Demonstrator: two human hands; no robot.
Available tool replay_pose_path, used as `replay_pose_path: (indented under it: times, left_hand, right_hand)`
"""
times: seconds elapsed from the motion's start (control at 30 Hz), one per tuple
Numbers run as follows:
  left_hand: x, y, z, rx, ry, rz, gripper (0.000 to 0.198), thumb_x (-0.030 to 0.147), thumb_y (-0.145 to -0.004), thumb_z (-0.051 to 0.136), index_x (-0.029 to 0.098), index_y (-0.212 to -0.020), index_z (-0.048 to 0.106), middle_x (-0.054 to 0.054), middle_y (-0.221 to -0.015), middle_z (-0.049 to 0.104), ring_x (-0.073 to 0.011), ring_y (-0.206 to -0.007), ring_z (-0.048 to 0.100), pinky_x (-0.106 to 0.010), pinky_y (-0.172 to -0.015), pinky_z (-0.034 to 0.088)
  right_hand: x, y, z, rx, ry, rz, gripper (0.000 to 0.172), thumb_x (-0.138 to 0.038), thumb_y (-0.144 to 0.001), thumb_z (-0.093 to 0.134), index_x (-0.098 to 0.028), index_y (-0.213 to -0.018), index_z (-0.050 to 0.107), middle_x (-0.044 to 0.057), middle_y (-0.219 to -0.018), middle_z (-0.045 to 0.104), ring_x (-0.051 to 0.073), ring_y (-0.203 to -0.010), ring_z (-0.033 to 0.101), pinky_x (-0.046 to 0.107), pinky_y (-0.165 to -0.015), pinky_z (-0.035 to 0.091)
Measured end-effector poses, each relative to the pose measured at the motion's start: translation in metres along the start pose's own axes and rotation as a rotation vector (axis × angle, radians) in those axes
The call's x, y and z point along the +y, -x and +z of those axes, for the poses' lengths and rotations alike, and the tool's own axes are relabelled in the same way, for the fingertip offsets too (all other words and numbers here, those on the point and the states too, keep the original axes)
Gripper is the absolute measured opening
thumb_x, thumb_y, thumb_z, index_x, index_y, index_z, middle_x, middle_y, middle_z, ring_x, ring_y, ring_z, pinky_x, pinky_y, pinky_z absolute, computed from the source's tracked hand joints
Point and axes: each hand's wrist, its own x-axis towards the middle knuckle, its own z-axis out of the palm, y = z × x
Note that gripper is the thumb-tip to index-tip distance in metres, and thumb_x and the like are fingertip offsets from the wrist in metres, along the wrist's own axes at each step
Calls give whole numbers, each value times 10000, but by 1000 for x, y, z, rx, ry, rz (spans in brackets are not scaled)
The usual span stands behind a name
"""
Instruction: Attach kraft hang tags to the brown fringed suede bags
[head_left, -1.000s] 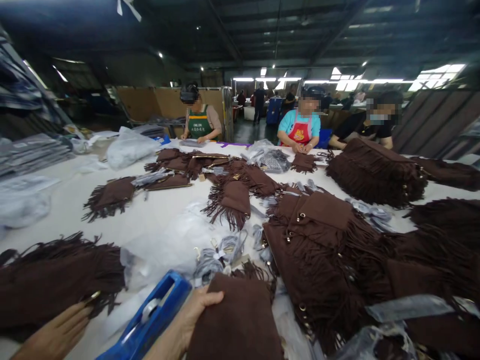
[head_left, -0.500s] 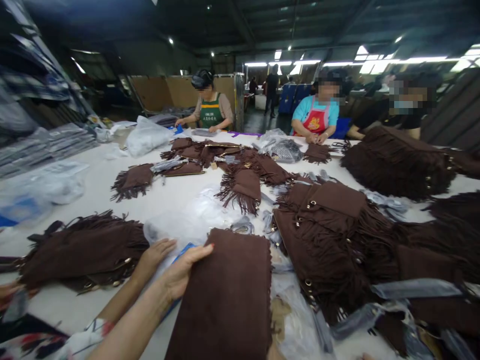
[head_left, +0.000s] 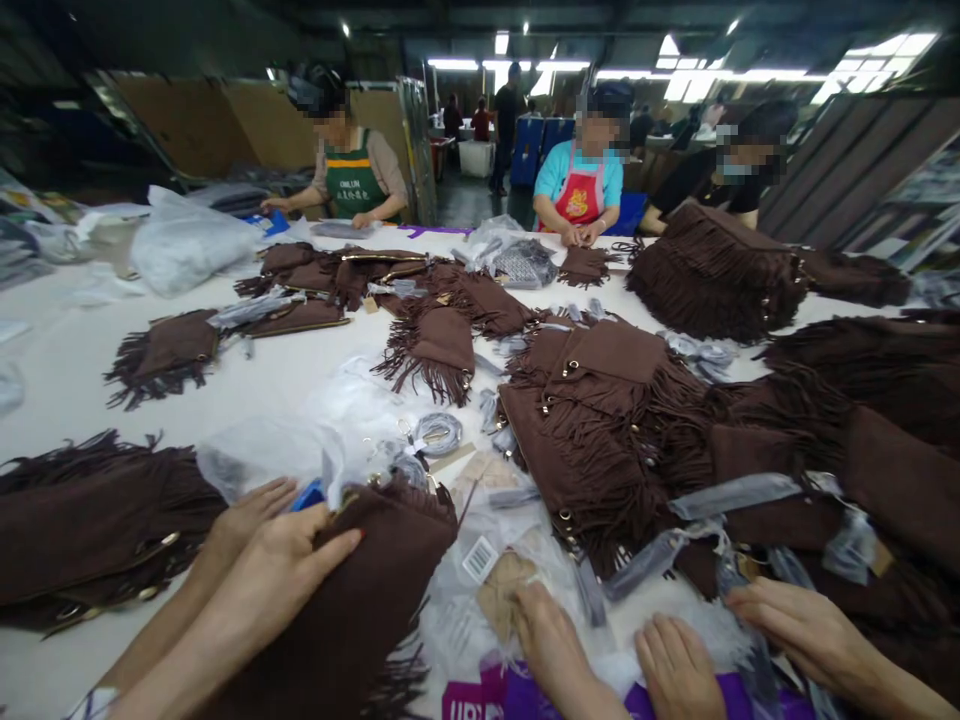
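A brown fringed bag [head_left: 330, 600] lies tilted at the lower middle, its top corner gripped by my left hand [head_left: 292, 560], with the thumb on the front face. To its right my right hand [head_left: 551, 640] has its fingers closed at the edge of a crumpled tan piece [head_left: 504, 592], which lies with clear plastic bearing a barcode label [head_left: 478, 558]. Coiled wrapped straps [head_left: 437, 434] rest just beyond the bag's top. Clear plastic [head_left: 262, 455] and a blue item [head_left: 307, 494] are beside my left hand.
Another person's hand [head_left: 251, 510] is close to my left hand; two more hands [head_left: 679, 665] are at the lower right. Brown fringed bags [head_left: 607, 350] pile up right and ahead on the white table [head_left: 277, 375]. Several people work across it.
The bag has swung left and tilted, and now shows fringe. My right hand has come into clear view beside it. Another person's hands have appeared at the lower right; the view has shifted right.
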Motion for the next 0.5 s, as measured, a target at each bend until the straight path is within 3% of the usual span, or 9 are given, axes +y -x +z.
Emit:
replay_pose_path:
  times: [0.1,0.17,0.27,0.37,0.47,0.5]
  left_hand:
    - [-4,16,39,-203,-370,61,155,297,-732,525,192,-625,563,-11,-606,621,-200,-630,587,-260,-585,387]
    - [-17,25,71,-340,-434,36,100,238,-742,501,195,-691,575,-25,-713,654,-205,-745,608,-256,-660,397]
    - [-40,35,108,-411,-403,-34,110,191,-740,493,196,-808,580,-43,-863,673,-204,-882,608,-250,-741,401]
    - [-55,42,120,-400,-357,-58,119,224,-762,481,181,-848,549,-52,-846,666,-199,-836,615,-253,-717,409]
    - [-56,46,117,-379,-335,-50,175,313,-798,443,174,-853,534,-64,-817,664,-214,-806,621,-275,-706,419]
    - [-56,47,115,-374,-343,-56,212,336,-807,428,168,-883,532,-74,-820,666,-226,-815,624,-287,-714,423]
  right_hand:
    - [13,-11,-6,-3,104,88,172,-105,-809,475,-145,-905,612,108,-921,621,233,-895,598,337,-800,428]
    - [13,-10,-7,10,145,156,177,-209,-783,524,-119,-910,608,143,-895,625,288,-871,602,374,-766,417]
    - [7,-8,1,36,139,236,315,-252,-679,620,-113,-960,595,156,-889,627,329,-850,598,383,-731,394]
    - [5,-11,12,69,43,293,294,-191,-634,615,-157,-924,583,103,-858,618,290,-836,583,341,-711,369]
    - [12,-17,14,66,-134,363,88,-171,-591,603,-198,-628,528,18,-659,560,220,-720,554,282,-633,344]
    - [15,-18,12,45,-214,397,126,-179,-583,595,-207,-548,477,-13,-560,508,189,-632,531,263,-579,328]
